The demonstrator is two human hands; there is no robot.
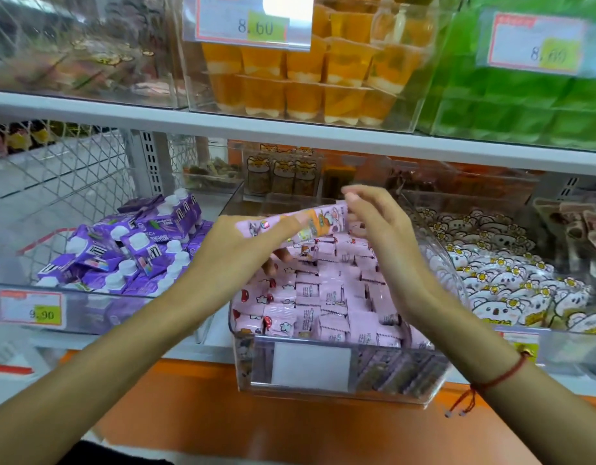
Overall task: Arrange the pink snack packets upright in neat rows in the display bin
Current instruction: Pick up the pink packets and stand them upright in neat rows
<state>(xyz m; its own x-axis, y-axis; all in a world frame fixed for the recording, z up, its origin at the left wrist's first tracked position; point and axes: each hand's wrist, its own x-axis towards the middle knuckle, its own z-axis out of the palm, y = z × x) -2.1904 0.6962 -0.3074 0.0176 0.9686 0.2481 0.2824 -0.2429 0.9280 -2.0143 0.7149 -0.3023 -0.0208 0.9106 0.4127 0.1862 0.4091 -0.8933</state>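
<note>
Clear plastic bin (330, 394): hands (243, 243) (373, 236) grip glossy pink packets (290, 223)

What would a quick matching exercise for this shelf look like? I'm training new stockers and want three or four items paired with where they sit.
Items:
1. purple cartons
2. orange jelly cups
3. koala packets
4. pink packet

Places:
A. upper shelf
B. held in both hands above the display bin
C. bin left of the pink bin
D. bin right of the pink bin

Pairs: 1-C, 2-A, 3-D, 4-B
</note>
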